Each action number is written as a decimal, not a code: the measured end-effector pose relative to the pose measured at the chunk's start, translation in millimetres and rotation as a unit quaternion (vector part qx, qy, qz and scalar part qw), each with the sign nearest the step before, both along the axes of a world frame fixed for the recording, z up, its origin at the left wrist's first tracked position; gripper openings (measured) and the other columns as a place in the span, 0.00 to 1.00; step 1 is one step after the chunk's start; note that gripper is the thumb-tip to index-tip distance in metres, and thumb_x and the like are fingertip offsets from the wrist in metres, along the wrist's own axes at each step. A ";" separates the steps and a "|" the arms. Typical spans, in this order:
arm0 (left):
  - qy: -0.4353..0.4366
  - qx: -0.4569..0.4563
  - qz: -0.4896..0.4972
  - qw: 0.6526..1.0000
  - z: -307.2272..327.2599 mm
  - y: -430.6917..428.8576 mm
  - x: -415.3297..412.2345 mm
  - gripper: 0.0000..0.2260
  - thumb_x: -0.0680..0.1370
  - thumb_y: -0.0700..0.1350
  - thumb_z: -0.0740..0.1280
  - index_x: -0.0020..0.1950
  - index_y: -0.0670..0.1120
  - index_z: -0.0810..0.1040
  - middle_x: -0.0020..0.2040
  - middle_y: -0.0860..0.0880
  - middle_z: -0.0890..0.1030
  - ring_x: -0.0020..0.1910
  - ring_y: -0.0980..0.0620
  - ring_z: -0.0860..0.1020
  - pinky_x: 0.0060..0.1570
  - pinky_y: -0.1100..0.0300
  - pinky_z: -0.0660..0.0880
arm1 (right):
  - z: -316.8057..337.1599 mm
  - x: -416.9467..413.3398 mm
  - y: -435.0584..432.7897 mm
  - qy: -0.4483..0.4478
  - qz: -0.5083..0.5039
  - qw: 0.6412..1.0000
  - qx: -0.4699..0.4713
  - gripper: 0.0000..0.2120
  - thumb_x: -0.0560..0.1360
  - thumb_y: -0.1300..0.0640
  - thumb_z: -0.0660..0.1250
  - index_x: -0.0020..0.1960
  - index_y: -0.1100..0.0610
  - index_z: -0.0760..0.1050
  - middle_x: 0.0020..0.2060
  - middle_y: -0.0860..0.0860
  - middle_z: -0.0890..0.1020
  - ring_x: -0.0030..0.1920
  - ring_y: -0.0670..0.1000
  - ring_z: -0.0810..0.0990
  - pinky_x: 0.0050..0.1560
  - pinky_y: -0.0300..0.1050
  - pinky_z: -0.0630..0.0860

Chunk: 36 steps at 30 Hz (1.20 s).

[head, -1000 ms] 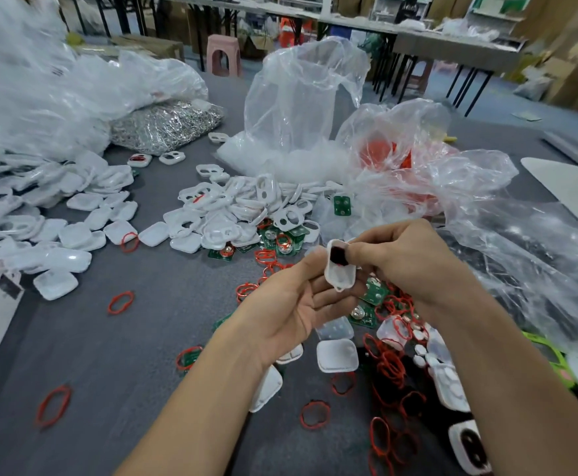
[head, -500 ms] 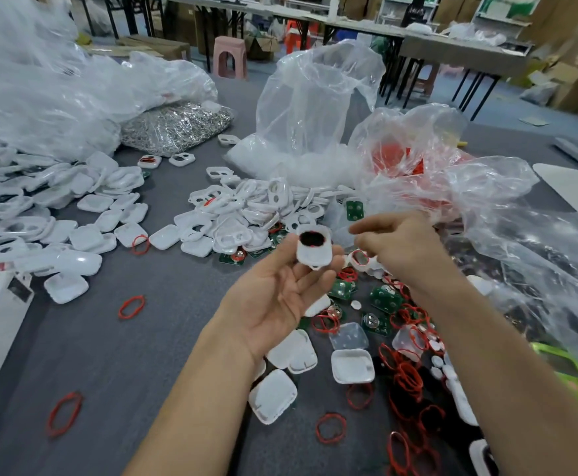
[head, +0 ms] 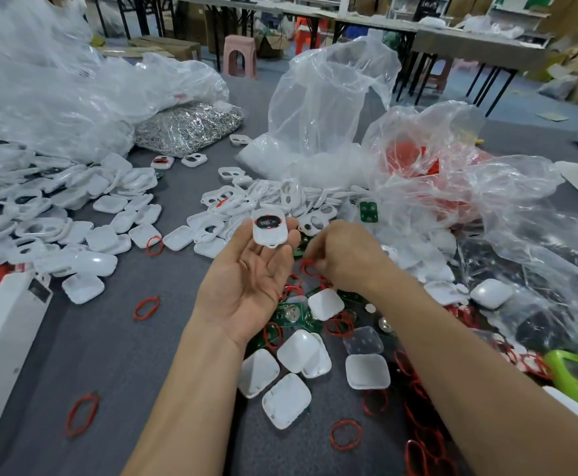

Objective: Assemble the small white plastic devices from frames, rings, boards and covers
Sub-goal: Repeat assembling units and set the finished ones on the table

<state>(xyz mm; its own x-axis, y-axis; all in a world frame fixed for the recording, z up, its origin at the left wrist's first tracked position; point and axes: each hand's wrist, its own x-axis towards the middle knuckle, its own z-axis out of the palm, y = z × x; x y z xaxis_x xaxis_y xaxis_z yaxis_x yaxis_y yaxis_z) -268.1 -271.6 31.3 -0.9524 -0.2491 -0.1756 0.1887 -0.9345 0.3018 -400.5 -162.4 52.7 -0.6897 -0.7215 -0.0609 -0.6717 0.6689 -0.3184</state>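
1. At the centre of the frame, one white frame with red showing round its dark opening lies on the fingertips of the palm-up left hand. That grip is apart, the fingers nearly straight, so nothing clamps the piece. A small tilt of the palm could slide it off into the heap of frames just behind, where it would be hard to pick out.
2. Just right of it, the right hand dips knuckles-up into the tangled red rings and green boards. Its fingertips are hidden, so I cannot tell whether that grip is together on anything. The rings overlap here, so a pull may well lift two at once or drag a board along.
3. A board pressed in crooked could likely push the fitted red seal out of its seat.
4. Counts:
   - In hand: one frame.
   - Lower centre: six white covers and one clear cover.
   - Bare grey tabletop: three stray rings at left and a fourth at bottom centre.
   - Boards: mostly buried, so no sure count. One leaning board stands apart by the plastic at right of centre.
   - Upper left: one bag of silvery metal parts.
   - The heaps of frames and covers at left are too many to count.
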 end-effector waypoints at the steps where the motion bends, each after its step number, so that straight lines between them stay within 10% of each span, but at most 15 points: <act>1: -0.002 -0.001 -0.002 1.000 -0.6 0.3 -0.4 0.18 0.75 0.49 0.68 0.59 0.38 0.80 0.54 0.41 0.86 0.45 0.46 0.87 0.38 0.59 0.84 | 2.6 -1.7 8.2 -0.023 -0.005 1.000 -0.001 0.12 0.75 0.64 0.72 0.47 0.48 0.88 0.41 0.44 0.87 0.41 0.45 0.81 0.46 0.37 0.79; 8: -0.028 -0.012 -0.006 1.000 0.2 5.3 -3.0 0.18 0.73 0.49 0.70 0.53 0.37 0.85 0.53 0.41 0.86 0.44 0.48 0.87 0.38 0.60 0.84 | 21.9 -12.6 26.1 -0.043 -0.085 0.988 -0.122 0.15 0.74 0.66 0.68 0.47 0.48 0.88 0.48 0.44 0.87 0.49 0.41 0.81 0.48 0.28 0.74; 14: -0.032 -0.005 0.004 0.999 -0.8 4.4 -2.0 0.21 0.73 0.49 0.70 0.61 0.38 0.79 0.54 0.41 0.86 0.44 0.48 0.87 0.37 0.60 0.83 | 12.1 -17.6 -16.7 0.010 -0.049 0.998 -0.041 0.14 0.75 0.62 0.70 0.60 0.57 0.83 0.61 0.55 0.84 0.63 0.56 0.80 0.64 0.51 0.76; 24: -0.012 0.016 0.017 1.000 0.5 -4.7 -4.2 0.20 0.73 0.48 0.69 0.61 0.38 0.80 0.53 0.41 0.86 0.41 0.46 0.86 0.36 0.60 0.83 | -2.3 -14.4 -1.6 0.088 -0.096 0.989 -0.072 0.22 0.70 0.68 0.68 0.57 0.47 0.86 0.63 0.50 0.84 0.66 0.54 0.78 0.70 0.45 0.72; 30: -0.022 0.017 0.009 1.000 0.4 -4.7 -5.6 0.19 0.74 0.49 0.69 0.58 0.37 0.81 0.51 0.41 0.86 0.40 0.47 0.86 0.35 0.60 0.83 | -5.5 24.7 30.3 -0.051 -0.049 0.982 -0.176 0.12 0.73 0.62 0.70 0.45 0.48 0.88 0.40 0.40 0.87 0.41 0.37 0.82 0.40 0.26 0.74; 36: -0.008 0.017 0.021 1.000 0.2 -6.3 -1.4 0.18 0.73 0.48 0.70 0.55 0.36 0.83 0.50 0.41 0.86 0.40 0.47 0.87 0.35 0.60 0.83 | -15.7 60.2 34.8 -0.068 0.011 0.992 -0.104 0.08 0.70 0.52 0.79 0.49 0.46 0.87 0.32 0.36 0.76 0.33 0.33 0.77 0.32 0.25 0.68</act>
<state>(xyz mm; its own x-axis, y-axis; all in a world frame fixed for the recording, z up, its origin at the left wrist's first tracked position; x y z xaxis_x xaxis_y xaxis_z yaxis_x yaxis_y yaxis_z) -269.5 -277.9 31.4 -0.9383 -0.2825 -0.1996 0.2238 -0.9357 0.2726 -340.3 -127.7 37.0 -0.6699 -0.7424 -0.0006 -0.6260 0.5652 -0.5373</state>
